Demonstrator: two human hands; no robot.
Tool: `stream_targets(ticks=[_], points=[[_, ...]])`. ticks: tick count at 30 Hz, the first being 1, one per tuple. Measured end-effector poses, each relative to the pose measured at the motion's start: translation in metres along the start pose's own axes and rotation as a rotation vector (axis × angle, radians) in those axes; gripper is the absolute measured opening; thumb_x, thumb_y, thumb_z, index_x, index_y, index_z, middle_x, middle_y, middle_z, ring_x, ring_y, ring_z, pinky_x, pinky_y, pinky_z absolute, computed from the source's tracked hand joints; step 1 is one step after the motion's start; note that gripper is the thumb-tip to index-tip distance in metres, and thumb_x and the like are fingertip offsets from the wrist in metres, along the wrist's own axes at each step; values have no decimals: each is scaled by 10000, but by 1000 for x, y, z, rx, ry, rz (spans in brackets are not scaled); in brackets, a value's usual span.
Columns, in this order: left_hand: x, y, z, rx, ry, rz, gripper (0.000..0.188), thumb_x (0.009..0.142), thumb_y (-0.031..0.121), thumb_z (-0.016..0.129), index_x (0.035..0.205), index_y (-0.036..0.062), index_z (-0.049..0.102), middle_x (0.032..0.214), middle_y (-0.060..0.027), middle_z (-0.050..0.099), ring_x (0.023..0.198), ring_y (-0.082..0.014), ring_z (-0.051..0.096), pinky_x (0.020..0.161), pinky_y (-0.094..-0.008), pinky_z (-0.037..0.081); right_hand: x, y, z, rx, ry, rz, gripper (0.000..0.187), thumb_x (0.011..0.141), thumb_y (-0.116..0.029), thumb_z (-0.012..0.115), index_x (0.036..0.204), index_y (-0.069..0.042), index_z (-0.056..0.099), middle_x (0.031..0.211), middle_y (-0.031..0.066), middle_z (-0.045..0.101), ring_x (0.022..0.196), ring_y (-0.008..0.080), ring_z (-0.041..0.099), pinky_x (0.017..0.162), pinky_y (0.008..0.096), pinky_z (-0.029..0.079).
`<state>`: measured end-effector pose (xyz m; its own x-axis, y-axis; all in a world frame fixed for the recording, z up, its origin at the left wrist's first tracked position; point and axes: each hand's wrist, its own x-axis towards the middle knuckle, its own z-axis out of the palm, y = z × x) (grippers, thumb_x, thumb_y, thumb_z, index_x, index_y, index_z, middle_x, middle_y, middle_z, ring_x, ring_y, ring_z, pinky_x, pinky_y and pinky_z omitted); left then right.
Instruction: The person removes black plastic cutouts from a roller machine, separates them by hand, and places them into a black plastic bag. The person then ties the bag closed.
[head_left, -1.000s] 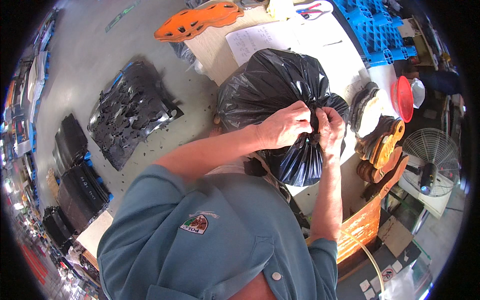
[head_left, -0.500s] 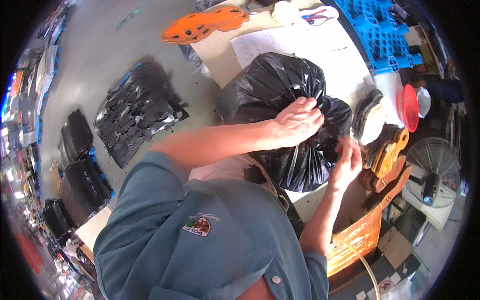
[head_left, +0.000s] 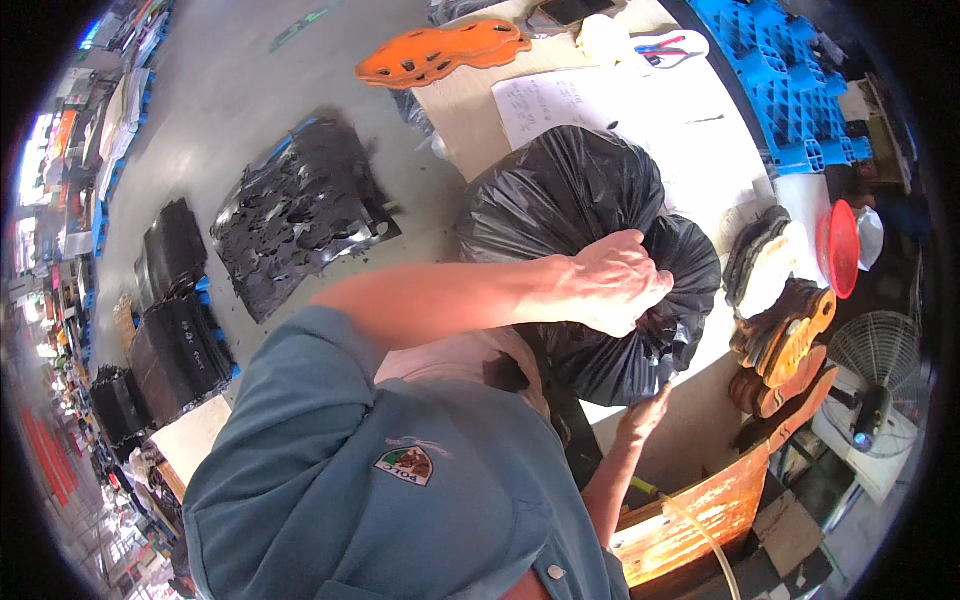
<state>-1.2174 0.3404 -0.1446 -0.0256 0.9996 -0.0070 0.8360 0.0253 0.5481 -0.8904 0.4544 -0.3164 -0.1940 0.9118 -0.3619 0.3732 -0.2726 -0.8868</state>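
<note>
A full black plastic bag [head_left: 560, 190] lies on the pale worktable in front of me, its folds drawn together toward a gathered neck. My left hand [head_left: 620, 283] is closed in a fist around that neck, and crumpled plastic spreads out on both sides of it. Low on the bag's near right edge is my right hand [head_left: 645, 412], its fingers pressed together against the plastic. The bag's edge partly covers those fingertips, so what they pinch cannot be made out.
Beyond the bag lie a written paper sheet [head_left: 540, 105] and orange cut-out pieces [head_left: 445, 55]. Stacked sole-shaped pieces [head_left: 785, 345], a red bowl [head_left: 840, 248] and a fan [head_left: 875, 385] stand to the right. Black cut sheets [head_left: 300, 215] lie on the left.
My left hand has closed more tightly round the bag's neck. My right hand has moved down and toward me, to the bag's near edge. The whole view has shifted slightly.
</note>
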Motion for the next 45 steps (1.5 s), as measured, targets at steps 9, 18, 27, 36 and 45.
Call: stream_targets(ticks=[9, 18, 27, 36, 45], points=[[-92, 20, -21, -169, 139, 69, 496, 706, 102, 729, 1161, -63, 622, 626, -93, 622, 698, -319, 638, 871, -394, 421, -69, -29, 60, 592, -296, 181, 789, 1037, -663, 482, 1509, -31, 508, 1410, 246, 621, 1323, 420, 597, 1117, 604, 505], [-242, 20, -52, -389, 204, 44, 439, 692, 119, 776, 1072, -7, 595, 696, -83, 632, 756, -302, 645, 852, -400, 394, -159, -45, 113, 428, -430, 182, 764, 1053, -629, 482, 1521, -25, 492, 1429, 218, 602, 1308, 399, 604, 1089, 569, 526], [-347, -21, -66, -331, 177, -320, 423, 651, 106, 787, 1011, 49, 573, 807, -117, 611, 825, -344, 630, 868, -443, 430, -189, 8, 212, 379, -618, 534, 676, 1119, -514, 454, 1504, 39, 515, 1439, 165, 620, 1298, 295, 619, 1109, 434, 503], [-407, -114, 10, -104, -93, -524, 423, 708, 103, 781, 1088, 31, 610, 796, -181, 634, 820, -394, 629, 861, -460, 449, -161, -38, 284, -531, -452, -830, 204, 1021, -155, 697, 1177, -24, 708, 1155, 173, 703, 1094, 388, 665, 1004, 442, 532], [-419, -211, 107, -15, -315, -605, 516, 740, 88, 726, 1243, 37, 628, 942, -204, 713, 1017, -382, 676, 977, -466, 483, -63, -49, 260, -876, -62, -926, 555, 1087, -327, 563, 1557, -50, 465, 1545, 276, 419, 1438, 463, 410, 1191, 592, 349]])
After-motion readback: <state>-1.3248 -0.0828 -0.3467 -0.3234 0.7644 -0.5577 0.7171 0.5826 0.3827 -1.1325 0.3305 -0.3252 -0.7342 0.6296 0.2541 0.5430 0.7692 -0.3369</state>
